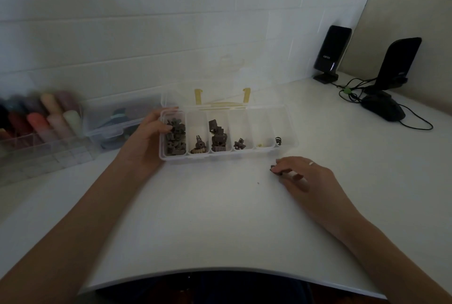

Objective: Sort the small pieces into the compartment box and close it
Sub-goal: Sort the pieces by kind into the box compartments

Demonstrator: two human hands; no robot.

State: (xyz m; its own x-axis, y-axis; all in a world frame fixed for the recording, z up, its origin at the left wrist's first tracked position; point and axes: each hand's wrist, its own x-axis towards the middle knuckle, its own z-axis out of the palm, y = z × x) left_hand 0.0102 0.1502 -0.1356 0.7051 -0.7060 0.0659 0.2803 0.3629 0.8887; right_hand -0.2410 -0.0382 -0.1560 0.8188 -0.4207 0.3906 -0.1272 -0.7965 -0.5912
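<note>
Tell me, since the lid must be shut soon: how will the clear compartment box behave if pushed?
The compartment box looks like thin clear plastic holding only a few small pieces, so it is probably light and slides easily on the smooth white table. The left hand gripping its end likely steadies it. Low and wide, it seems unlikely to tip.

Two speakers (pixel 332 53), mouse (pixel 382 106) far right; blurred storage boxes (pixel 44 132) left.

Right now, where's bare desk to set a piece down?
Free: the broad white patch between the compartment box and the desk's near edge, between both forearms. Crowded: left of the box, storage bins; back right, speakers, mouse and cables.
</note>
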